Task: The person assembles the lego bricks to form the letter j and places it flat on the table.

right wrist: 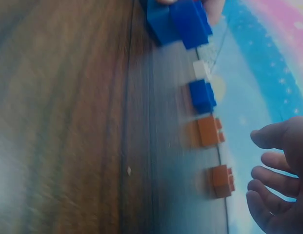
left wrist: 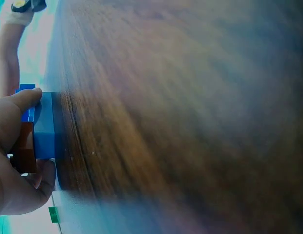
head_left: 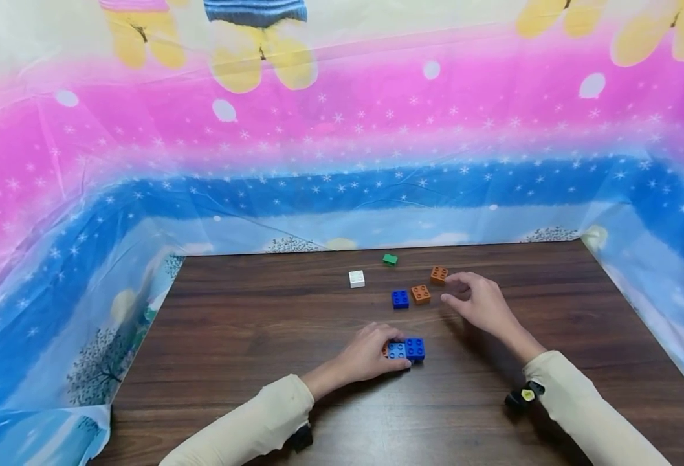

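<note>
Between thumb and fingers, my left hand [head_left: 371, 355] grips a small stack of toy building bricks near the middle of the table. The left wrist view shows a light blue brick [left wrist: 44, 124] at its bottom, with an orange brick [left wrist: 24, 148] and a dark blue brick [head_left: 415, 348] on top, side by side. To the right, my right hand [head_left: 484, 307] hovers with loosely bent fingers and holds nothing. Its fingertips are right by a loose orange brick [head_left: 439, 274]. A second orange brick [head_left: 420, 294] and a loose dark blue brick [head_left: 400, 299] lie just left of it.
A white brick [head_left: 356, 279] and a green brick [head_left: 390, 259] sit farther back on the dark wooden table [head_left: 231, 323]. A printed cloth [head_left: 330, 188] hangs behind the table and along both sides.
</note>
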`<state>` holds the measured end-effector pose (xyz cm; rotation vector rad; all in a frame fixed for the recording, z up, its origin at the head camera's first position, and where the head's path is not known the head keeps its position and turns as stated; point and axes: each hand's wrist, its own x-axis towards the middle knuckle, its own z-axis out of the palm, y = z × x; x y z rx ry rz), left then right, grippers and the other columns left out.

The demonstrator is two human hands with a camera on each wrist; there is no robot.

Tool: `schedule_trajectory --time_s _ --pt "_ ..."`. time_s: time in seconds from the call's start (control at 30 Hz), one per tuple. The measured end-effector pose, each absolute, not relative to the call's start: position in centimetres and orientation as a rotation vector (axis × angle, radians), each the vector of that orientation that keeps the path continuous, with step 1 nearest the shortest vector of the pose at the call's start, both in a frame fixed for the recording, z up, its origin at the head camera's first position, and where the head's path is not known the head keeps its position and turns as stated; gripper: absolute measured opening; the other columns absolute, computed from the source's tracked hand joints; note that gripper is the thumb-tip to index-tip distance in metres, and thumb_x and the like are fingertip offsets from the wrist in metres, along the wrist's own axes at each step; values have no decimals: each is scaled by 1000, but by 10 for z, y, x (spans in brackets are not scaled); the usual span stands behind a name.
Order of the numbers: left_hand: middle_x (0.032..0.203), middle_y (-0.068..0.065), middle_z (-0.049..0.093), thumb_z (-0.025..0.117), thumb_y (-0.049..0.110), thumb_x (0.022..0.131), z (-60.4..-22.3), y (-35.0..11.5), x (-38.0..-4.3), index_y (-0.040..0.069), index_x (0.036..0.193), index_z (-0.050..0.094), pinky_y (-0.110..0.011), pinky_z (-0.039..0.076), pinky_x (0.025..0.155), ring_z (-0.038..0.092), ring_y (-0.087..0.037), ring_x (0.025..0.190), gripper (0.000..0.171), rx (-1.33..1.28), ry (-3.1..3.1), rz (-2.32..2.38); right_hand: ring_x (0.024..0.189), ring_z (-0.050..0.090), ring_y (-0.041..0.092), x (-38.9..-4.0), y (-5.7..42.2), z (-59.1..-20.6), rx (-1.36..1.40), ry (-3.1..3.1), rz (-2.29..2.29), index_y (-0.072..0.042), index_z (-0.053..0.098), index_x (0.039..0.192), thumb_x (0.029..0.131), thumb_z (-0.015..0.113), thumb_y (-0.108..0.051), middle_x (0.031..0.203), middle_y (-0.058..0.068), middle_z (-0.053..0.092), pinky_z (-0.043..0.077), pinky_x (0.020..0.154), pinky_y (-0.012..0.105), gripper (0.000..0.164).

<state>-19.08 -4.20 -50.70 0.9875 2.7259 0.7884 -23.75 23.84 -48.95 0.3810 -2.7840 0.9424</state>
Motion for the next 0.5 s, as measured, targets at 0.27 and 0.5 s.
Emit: schedule_trajectory --time_s 0.27,0.5 --pt "122 1 71 78 43 90 -507 -41 -191 14 125 71 -39 46 102 61 -17 116 46 992 2723 811 101 69 36 -265 247 -498 273 -2798 974 -5 65 131 94 76 -27 124 21 69 54 82 54 45" --pt "121 0 72 79 42 89 -508 -40 -191 13 124 71 -41 46 103 62 -18 115 46 985 2733 816 102 67 34 -283 250 -505 248 -2832 1000 -6 63 135 93 76 -31 123 20 69 53 80 51 50"
